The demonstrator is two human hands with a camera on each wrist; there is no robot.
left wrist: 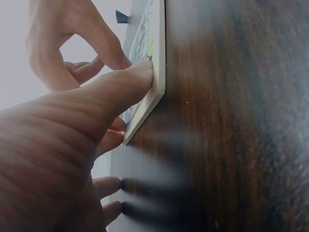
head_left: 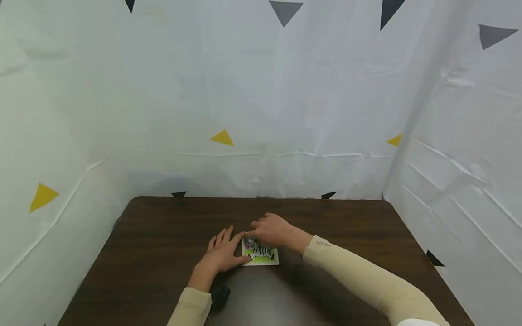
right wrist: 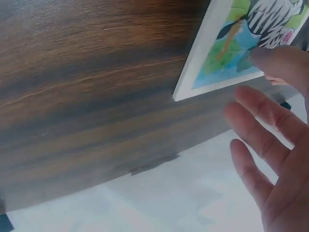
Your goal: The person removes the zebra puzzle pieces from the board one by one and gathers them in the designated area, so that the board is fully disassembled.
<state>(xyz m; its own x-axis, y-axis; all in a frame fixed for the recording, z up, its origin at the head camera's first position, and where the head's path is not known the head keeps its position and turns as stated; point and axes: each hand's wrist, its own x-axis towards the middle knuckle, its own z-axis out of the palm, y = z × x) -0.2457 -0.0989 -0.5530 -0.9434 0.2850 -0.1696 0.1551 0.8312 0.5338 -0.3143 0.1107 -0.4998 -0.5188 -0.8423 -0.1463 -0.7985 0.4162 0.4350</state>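
Note:
A white-bordered zebra picture board, possibly a puzzle (head_left: 263,250), lies flat on the dark wooden table. My left hand (head_left: 221,256) is at its left side with fingers spread. In the left wrist view the left thumb (left wrist: 130,79) presses on the board's near edge. My right hand (head_left: 275,231) reaches over the board's far edge, its index finger pointing at the far left corner. The right wrist view shows the right thumb (right wrist: 277,60) over the picture (right wrist: 224,63), with the other fingers loosely extended beyond the border. Part of the zebra is hidden under the right hand.
The brown table (head_left: 163,222) extends around the board. White sheeting with yellow (head_left: 222,138), grey (head_left: 285,12) and black triangles hangs behind it and at both sides. A small black device (head_left: 220,295) is at my left wrist.

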